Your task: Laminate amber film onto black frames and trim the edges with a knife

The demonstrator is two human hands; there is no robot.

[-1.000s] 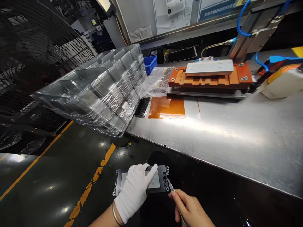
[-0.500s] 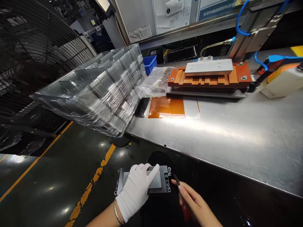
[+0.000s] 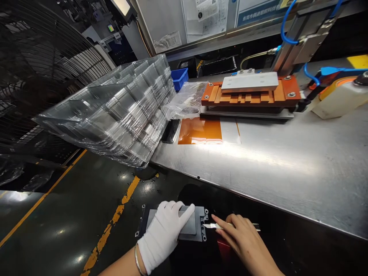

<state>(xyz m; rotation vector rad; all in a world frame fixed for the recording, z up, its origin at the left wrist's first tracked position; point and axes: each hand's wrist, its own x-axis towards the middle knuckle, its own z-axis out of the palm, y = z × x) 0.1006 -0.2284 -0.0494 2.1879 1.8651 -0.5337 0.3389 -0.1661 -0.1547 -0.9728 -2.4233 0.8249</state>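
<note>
We see two hands, well apart in pose but near each other. The gloved left hand (image 3: 165, 234) is clamped across a dark part (image 3: 199, 211), fingers curled over its far edge, rightmost digit spread on the grey plate (image 3: 190, 229) set in it. The part sits at near centre, short of the bench; the glove hides much of its middle and left. What supports it underneath, we can't tell.

Bare right hand (image 3: 244, 239), just right of the part: fingers pinched on a slim knife (image 3: 212, 226), blade pointing left to the part's right end. Contact there is too small to call. The fingers cover the middle of the handle. Something red (image 3: 223, 248) shows below that hand, unclear.

Farther out, the metal bench (image 3: 287, 165) runs off right. Toward its far side we log an orange fixture (image 3: 208, 99), with a silver block (image 3: 249, 81) over its middle, and a bottle (image 3: 336, 101) to its right. Left of the fixture: crumpled clear plastic (image 3: 185, 101), orange sheet (image 3: 199, 131), phone (image 3: 170, 131), blue bin (image 3: 180, 79). A tall clear tray stack (image 3: 135, 115) overhangs the bench's left end, blocking the view behind. Far left, a fan (image 3: 77, 57).
</note>
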